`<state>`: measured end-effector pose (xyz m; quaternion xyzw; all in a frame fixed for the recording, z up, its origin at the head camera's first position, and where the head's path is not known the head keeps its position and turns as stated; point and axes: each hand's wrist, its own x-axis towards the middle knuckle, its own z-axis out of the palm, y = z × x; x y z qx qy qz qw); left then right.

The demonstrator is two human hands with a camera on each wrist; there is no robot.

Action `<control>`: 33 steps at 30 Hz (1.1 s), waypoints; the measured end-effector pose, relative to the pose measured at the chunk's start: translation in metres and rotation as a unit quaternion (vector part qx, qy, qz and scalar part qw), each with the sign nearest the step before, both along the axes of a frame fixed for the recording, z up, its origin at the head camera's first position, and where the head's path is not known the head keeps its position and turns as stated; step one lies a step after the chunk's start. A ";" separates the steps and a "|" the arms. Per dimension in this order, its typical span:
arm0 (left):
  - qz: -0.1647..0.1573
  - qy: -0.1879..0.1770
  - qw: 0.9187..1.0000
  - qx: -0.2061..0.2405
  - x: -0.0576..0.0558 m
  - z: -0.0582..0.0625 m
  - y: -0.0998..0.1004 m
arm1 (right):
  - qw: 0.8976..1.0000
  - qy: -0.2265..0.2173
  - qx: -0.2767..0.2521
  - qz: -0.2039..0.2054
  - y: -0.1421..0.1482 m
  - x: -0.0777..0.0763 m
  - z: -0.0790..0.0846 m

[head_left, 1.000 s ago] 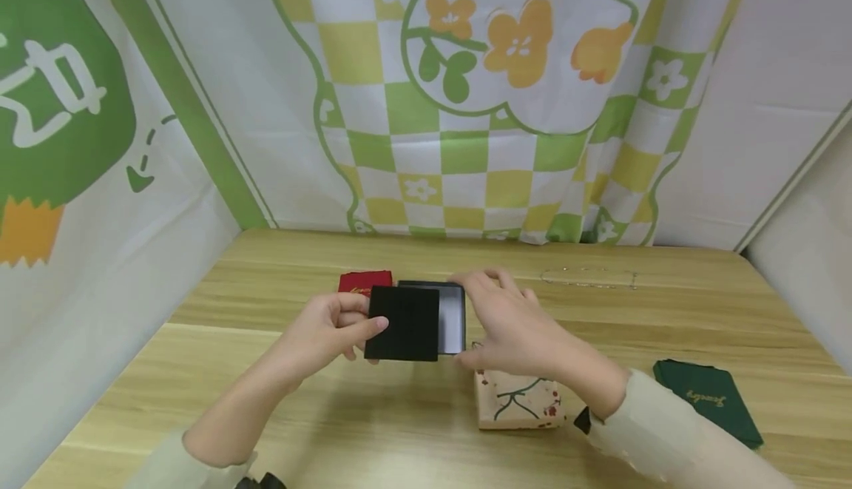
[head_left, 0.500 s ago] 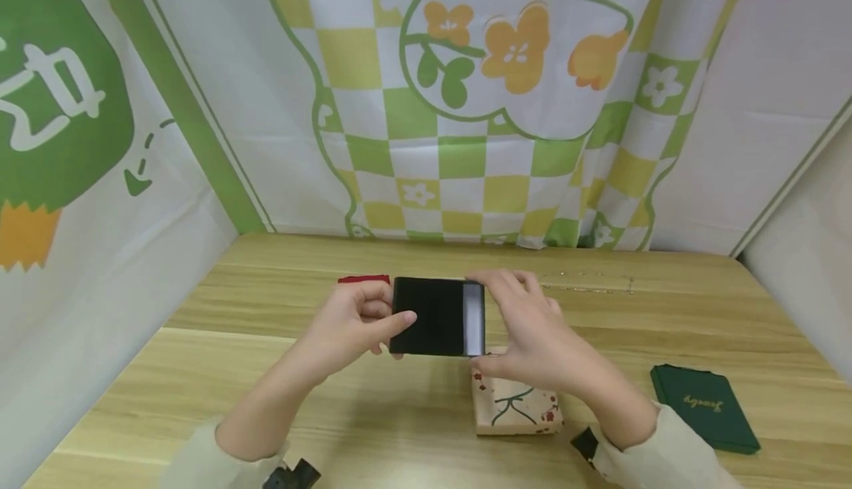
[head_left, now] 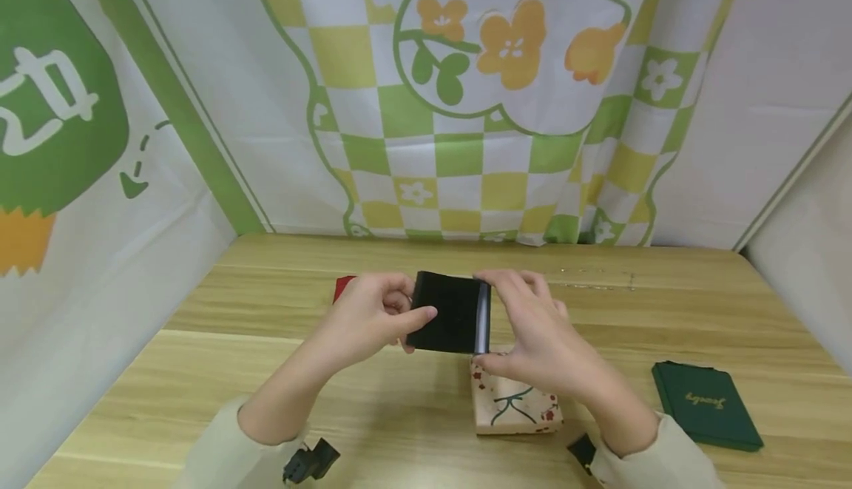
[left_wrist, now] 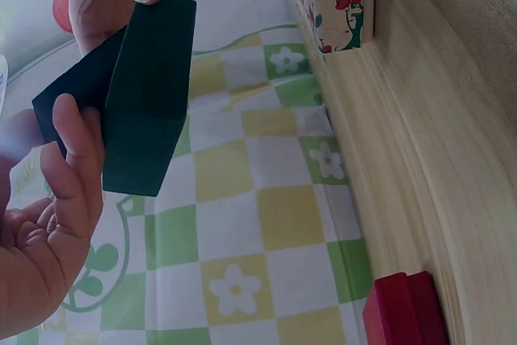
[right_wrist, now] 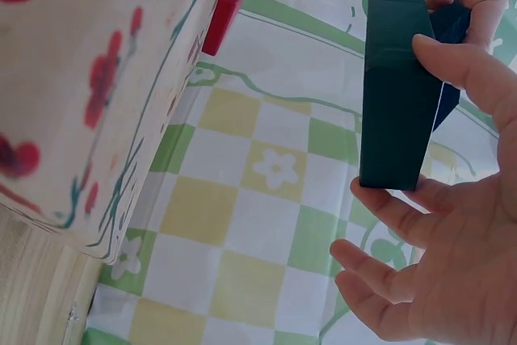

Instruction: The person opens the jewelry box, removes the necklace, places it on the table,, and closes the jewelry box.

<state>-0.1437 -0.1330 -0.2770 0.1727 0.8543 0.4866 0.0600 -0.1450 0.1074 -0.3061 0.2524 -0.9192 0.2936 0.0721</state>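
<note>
Two grips, one dark box (left_wrist: 149,94), held up off the table (head_left: 220,400) near the floral box (head_left: 511,409): lid (head_left: 444,313) pinched in left hand (head_left: 373,319), base (right_wrist: 394,111) held by opposite edges in right hand (head_left: 526,326). Not fully covered, with pale interior (head_left: 482,319) showing beside right hand. Looks like lid fitting; next, probably square up edges, then press evenly.

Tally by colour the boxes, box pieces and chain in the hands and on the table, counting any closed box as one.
Green: 2 (held open box, gold-lettered piece)
Black: 1 (held square panel)
Red: 1 (small box)
Cream floral: 1 (patterned box)
Silvery: 1 (chain)
Total: 6
</note>
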 end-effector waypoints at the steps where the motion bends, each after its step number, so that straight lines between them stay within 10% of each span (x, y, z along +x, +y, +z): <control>1: 0.000 0.000 1.000 -0.002 0.000 0.000 0.001 | 1.000 0.003 0.003 -0.001 0.000 0.000 0.000; 24: 0.012 0.066 0.993 -0.094 0.001 0.014 0.026 | 0.998 0.044 0.039 -0.038 0.002 0.003 0.006; 33: 0.105 0.225 0.954 -0.171 0.015 0.013 0.042 | 0.996 0.065 0.036 -0.041 0.005 0.003 0.005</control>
